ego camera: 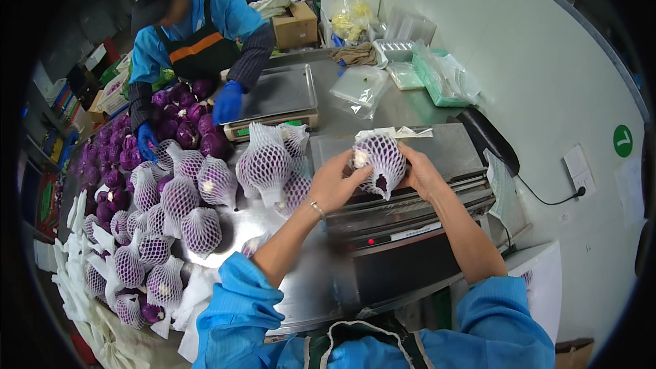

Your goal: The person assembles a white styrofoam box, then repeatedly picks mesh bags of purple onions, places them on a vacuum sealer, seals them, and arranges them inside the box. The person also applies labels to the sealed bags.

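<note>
Both my hands hold a red cabbage in a white foam net [385,161] above the film wrapping machine [405,215]. My left hand [335,179] grips its left side, thumb across the front; my right hand [420,169] holds its right side, with the fingers partly hidden. A dark purple patch shows through an opening low in the net. To the left of my left hand, netted cabbages [266,164] stand close together beside the scale. More netted cabbages [201,233] lie heaped on the steel table [297,277], with bare red cabbages [187,133] behind them.
Across the table a co-worker in blue gloves [228,102] leans over the cabbages, beside a weighing scale [279,92]. Clear plastic bags [361,87] and a green basket [441,79] lie at the back. Empty foam nets [77,266] hang at the left edge. A power cord [546,200] runs to the wall.
</note>
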`<control>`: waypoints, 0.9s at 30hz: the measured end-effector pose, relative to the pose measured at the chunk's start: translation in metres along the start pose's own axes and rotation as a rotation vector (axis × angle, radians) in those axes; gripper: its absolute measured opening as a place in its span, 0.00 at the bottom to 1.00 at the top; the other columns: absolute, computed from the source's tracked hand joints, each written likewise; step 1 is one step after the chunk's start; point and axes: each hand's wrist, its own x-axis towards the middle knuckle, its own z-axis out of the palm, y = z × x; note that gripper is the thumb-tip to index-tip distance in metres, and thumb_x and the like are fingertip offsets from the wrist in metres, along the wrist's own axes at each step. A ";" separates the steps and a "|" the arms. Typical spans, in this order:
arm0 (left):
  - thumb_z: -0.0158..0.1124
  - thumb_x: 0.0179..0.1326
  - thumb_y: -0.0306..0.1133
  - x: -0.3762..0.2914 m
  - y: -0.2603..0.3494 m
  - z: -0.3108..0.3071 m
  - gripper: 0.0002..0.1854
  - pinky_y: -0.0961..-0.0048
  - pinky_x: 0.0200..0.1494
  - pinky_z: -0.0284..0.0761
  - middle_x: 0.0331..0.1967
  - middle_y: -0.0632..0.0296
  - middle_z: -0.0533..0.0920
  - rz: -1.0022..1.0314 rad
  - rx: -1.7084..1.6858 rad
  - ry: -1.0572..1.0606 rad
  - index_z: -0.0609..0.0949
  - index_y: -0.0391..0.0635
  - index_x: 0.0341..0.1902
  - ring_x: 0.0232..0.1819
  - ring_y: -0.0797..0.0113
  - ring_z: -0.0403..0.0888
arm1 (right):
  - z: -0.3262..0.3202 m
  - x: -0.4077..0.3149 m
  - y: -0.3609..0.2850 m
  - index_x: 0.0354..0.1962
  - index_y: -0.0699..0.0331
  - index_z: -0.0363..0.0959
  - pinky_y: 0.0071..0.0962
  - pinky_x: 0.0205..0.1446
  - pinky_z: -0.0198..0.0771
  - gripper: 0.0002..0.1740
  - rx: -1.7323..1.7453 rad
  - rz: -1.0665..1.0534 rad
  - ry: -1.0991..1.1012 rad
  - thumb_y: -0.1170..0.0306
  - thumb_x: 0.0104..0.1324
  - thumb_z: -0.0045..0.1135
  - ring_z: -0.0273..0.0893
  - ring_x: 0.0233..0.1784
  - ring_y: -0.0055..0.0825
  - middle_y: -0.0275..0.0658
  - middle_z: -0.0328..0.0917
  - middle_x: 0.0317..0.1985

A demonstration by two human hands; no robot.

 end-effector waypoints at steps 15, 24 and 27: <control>0.66 0.51 0.32 -0.055 -0.015 -0.002 0.21 0.67 0.40 0.72 0.38 0.65 0.77 0.472 0.908 -0.246 0.81 0.58 0.52 0.41 0.66 0.76 | -0.197 -0.023 -0.002 0.49 0.57 0.74 0.30 0.41 0.66 0.16 -1.356 -0.829 -0.308 0.70 0.62 0.53 0.71 0.38 0.28 0.35 0.74 0.36; 0.63 0.46 0.33 -0.027 -0.027 0.011 0.22 0.69 0.39 0.72 0.36 0.67 0.74 0.595 1.100 -0.576 0.81 0.61 0.49 0.40 0.67 0.76 | -0.208 -0.017 -0.009 0.32 0.55 0.74 0.32 0.38 0.66 0.07 -1.574 -1.022 -0.787 0.72 0.53 0.59 0.71 0.37 0.33 0.35 0.69 0.35; 0.61 0.50 0.30 -0.034 -0.044 0.017 0.11 0.69 0.35 0.77 0.40 0.64 0.78 0.497 0.769 -0.410 0.81 0.52 0.40 0.37 0.64 0.80 | -0.195 -0.020 0.006 0.29 0.64 0.68 0.29 0.39 0.74 0.04 -0.752 -0.311 -0.436 0.75 0.61 0.54 0.78 0.38 0.36 0.43 0.77 0.37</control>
